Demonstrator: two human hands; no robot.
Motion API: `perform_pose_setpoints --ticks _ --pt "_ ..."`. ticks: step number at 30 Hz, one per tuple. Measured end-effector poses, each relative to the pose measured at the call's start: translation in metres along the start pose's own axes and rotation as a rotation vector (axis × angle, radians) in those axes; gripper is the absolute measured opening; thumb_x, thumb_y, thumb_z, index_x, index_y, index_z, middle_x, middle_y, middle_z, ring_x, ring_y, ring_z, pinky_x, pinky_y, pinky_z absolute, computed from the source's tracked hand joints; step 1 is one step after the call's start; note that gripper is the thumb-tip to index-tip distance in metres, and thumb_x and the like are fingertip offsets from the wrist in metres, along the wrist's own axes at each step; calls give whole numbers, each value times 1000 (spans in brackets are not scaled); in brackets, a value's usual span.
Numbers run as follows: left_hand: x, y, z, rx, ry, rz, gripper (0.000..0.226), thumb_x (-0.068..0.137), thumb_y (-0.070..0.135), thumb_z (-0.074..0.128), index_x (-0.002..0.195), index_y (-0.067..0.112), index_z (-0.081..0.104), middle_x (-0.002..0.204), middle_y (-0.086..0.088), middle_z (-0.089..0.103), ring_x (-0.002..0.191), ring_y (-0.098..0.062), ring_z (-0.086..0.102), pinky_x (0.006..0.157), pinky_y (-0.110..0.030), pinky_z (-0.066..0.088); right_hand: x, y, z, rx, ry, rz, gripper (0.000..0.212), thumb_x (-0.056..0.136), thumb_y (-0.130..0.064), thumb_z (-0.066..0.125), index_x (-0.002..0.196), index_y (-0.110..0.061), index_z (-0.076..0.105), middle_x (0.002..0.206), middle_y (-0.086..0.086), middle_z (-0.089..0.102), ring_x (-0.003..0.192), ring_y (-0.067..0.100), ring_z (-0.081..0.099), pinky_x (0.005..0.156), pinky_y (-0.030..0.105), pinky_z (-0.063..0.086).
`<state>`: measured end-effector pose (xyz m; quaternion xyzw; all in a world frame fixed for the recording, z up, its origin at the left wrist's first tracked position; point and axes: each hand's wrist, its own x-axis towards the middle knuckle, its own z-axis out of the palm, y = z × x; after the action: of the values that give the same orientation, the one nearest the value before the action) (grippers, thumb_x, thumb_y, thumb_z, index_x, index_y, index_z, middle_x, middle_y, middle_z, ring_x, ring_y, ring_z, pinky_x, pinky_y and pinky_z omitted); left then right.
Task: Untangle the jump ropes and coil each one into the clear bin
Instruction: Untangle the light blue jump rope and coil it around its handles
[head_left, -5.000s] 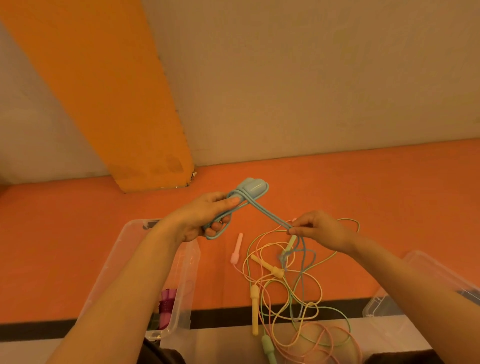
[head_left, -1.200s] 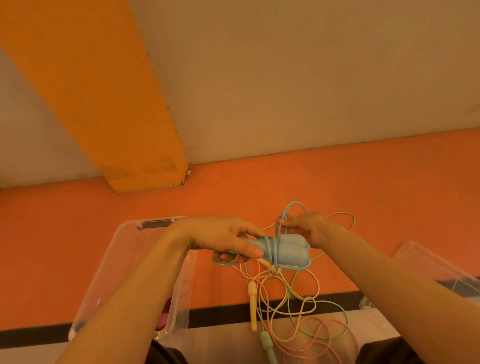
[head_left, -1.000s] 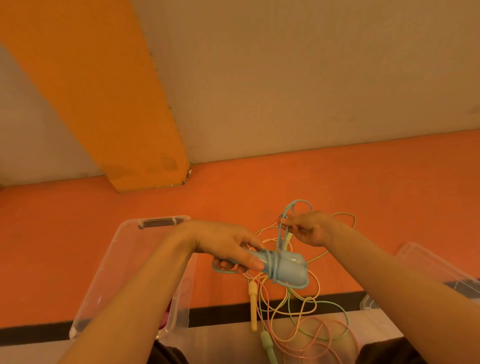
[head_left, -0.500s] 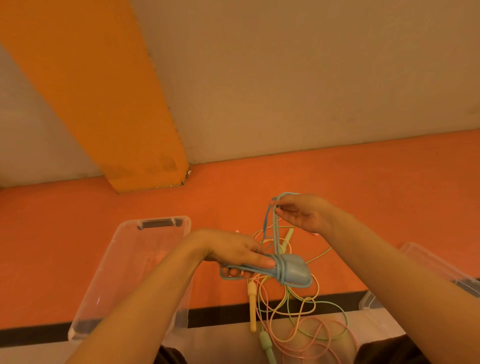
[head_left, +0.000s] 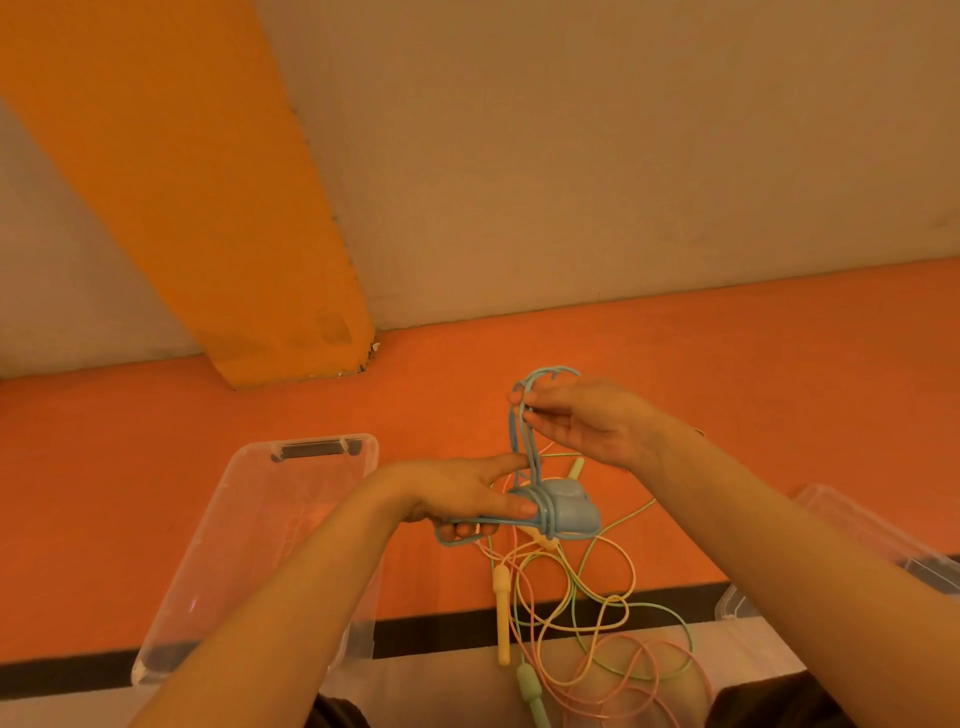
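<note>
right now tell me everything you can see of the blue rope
The blue rope is pale blue, smooth, plastic-looking, with two chunky handles lying side by side. Its cord is folded into a flat bundle and wrapped crosswise around the handles. The left hand grips the bundle, thumb on top. The right hand pinches the cord's looped end, lifted above. It is held over the tangle, clear of the bin.

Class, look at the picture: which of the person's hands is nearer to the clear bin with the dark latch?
Left. The left hand holds the blue jump rope just right of the clear bin. The right hand pinches the rope's loop farther right and higher.
</note>
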<state>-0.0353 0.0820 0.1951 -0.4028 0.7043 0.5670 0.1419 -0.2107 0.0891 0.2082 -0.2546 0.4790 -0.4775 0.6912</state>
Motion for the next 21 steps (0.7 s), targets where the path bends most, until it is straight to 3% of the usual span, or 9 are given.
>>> perform_pose_setpoints --ticks 8,12,16,21 --pt "4 -5 -3 3 76 12 39 97 36 54 133 40 39 74 -10 43 47 -12 36 42 -21 29 -3 1 -2 13 -57 -20 14 89 6 55 86 -5 63 71 0 72 64 4 68 60 15 55" --pt "5 -5 -3 28 120 4 41 97 35 54 135 38 40 72 -8 43 46 -12 35 42 -21 27 1 3 -9 22 14 -9 22 90 6 53 77 -11 60 67 -2 71 68 7 63 61 16 53" --pt "4 -2 -2 97 187 24 43 97 29 54 137 32 41 67 -5 44 38 -9 35 39 -19 27 7 9 -17 53 67 63 17 92 2 51 83 -9 60 66 0 71 69 9 62 54 15 52" --pt "0 4 -6 237 316 48 45 97 30 55 139 27 41 68 0 48 35 -2 41 38 -19 33 14 21 -29 -45 90 112 13 92 -6 54 84 -14 59 80 4 67 75 13 63 56 19 53"
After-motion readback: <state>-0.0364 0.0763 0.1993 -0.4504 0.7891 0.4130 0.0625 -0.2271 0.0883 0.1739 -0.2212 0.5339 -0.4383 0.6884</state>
